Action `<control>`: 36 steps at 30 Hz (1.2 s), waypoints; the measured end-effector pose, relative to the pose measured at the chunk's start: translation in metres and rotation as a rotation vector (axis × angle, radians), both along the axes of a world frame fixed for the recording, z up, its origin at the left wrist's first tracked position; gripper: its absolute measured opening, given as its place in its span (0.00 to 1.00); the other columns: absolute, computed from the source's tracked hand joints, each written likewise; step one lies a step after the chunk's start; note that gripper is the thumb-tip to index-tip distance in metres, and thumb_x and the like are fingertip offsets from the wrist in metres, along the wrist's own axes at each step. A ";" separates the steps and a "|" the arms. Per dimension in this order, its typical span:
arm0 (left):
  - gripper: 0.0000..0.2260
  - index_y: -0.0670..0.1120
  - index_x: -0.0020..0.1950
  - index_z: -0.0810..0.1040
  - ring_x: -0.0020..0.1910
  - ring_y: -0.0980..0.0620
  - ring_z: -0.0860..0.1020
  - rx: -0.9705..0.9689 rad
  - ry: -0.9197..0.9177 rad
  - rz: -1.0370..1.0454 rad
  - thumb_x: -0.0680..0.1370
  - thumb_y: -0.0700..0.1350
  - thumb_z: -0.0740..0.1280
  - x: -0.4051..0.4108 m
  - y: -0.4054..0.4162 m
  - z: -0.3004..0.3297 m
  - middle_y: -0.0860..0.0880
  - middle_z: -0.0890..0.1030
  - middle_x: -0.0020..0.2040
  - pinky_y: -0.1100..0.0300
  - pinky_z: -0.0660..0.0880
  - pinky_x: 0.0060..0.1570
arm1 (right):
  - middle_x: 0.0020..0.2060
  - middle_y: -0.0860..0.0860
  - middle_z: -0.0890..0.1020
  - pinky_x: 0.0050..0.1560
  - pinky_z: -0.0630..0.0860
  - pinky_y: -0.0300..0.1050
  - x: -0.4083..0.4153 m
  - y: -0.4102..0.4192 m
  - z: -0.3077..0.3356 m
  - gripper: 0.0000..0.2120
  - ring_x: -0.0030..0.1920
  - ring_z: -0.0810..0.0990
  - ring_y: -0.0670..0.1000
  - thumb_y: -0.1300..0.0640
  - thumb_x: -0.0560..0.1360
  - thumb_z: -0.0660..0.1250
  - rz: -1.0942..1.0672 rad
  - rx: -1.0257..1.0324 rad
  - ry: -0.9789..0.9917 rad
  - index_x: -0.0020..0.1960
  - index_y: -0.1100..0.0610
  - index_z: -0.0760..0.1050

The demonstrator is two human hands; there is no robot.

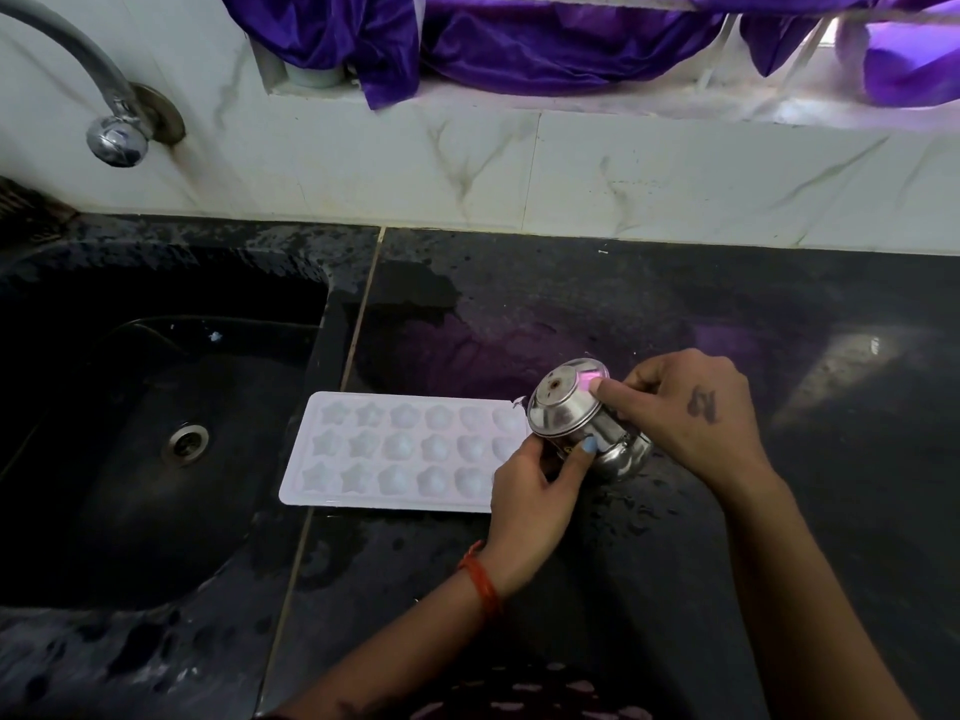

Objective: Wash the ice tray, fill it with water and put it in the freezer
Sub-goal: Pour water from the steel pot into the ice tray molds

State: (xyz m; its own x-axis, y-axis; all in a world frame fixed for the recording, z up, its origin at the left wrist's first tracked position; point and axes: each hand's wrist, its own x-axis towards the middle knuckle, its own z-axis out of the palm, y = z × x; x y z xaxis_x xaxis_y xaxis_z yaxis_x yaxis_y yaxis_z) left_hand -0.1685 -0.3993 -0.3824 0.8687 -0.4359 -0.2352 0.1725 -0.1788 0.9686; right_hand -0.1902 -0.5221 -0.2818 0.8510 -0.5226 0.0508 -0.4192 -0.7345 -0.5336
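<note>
The ice tray (410, 452) lies flat on the wet black counter (675, 304), just right of the sink (156, 407), with its long side running left to right. Its moulded cups are stars and rounded shapes in three rows; whether they hold water cannot be told. It looks like thin white plastic, so it is probably light and a little bendy, and slippery with the counter this wet. Once filled it would likely sag and spill if lifted by one end, so the safer hold seems to be the flat rim at both short ends, kept level.

At the tray's right end both hands hold a small steel pot (587, 423), tipped on its side with its bottom facing the camera and partly over the tray's right edge. The left hand (535, 491) comes up from the near side, fingers and thumb curled round the pot's lower body. The right hand (691, 413) reaches in from the right, with its fingers bent and a fingertip pressed against the pot's upper edge.

Farther out, a tap (111, 132) juts from the marbled wall (571, 168) above the sink, and a purple cloth (519, 44) hangs along the far ledge.
</note>
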 end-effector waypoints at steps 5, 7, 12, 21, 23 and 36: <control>0.14 0.55 0.49 0.79 0.49 0.58 0.82 -0.073 0.073 -0.023 0.69 0.61 0.68 -0.002 -0.002 0.000 0.55 0.85 0.47 0.51 0.77 0.57 | 0.24 0.56 0.79 0.30 0.68 0.40 0.001 -0.001 -0.002 0.22 0.29 0.79 0.54 0.43 0.72 0.68 0.015 -0.076 0.006 0.29 0.59 0.79; 0.18 0.55 0.48 0.79 0.49 0.58 0.82 -0.090 0.091 -0.015 0.66 0.64 0.67 -0.003 -0.003 0.001 0.55 0.85 0.47 0.51 0.77 0.57 | 0.24 0.56 0.79 0.28 0.67 0.39 0.001 -0.002 -0.001 0.22 0.29 0.78 0.54 0.43 0.72 0.68 0.022 -0.084 0.005 0.28 0.59 0.78; 0.23 0.54 0.49 0.79 0.49 0.52 0.82 -0.088 0.109 0.009 0.63 0.68 0.67 -0.004 -0.006 -0.002 0.53 0.85 0.46 0.48 0.77 0.57 | 0.25 0.56 0.80 0.27 0.65 0.37 0.002 -0.003 -0.001 0.22 0.29 0.79 0.53 0.43 0.72 0.68 0.028 -0.113 0.016 0.30 0.59 0.78; 0.16 0.57 0.47 0.79 0.47 0.56 0.82 -0.042 0.041 0.011 0.66 0.64 0.67 -0.005 -0.008 -0.001 0.55 0.85 0.45 0.50 0.78 0.55 | 0.21 0.52 0.77 0.28 0.66 0.39 -0.001 -0.010 -0.006 0.21 0.26 0.76 0.50 0.44 0.72 0.69 0.018 -0.037 -0.010 0.27 0.57 0.78; 0.11 0.57 0.48 0.78 0.46 0.58 0.82 -0.001 -0.008 0.004 0.71 0.61 0.68 -0.005 -0.008 0.001 0.56 0.84 0.44 0.53 0.78 0.53 | 0.22 0.52 0.78 0.30 0.71 0.41 -0.003 -0.012 -0.009 0.20 0.28 0.78 0.51 0.44 0.71 0.69 0.007 0.019 -0.024 0.28 0.57 0.79; 0.13 0.53 0.59 0.77 0.46 0.67 0.78 0.082 -0.179 0.123 0.75 0.52 0.68 -0.007 0.010 0.017 0.56 0.81 0.52 0.76 0.72 0.44 | 0.24 0.49 0.81 0.37 0.76 0.43 -0.004 -0.002 -0.013 0.16 0.30 0.80 0.45 0.46 0.69 0.72 -0.039 0.290 -0.167 0.26 0.53 0.79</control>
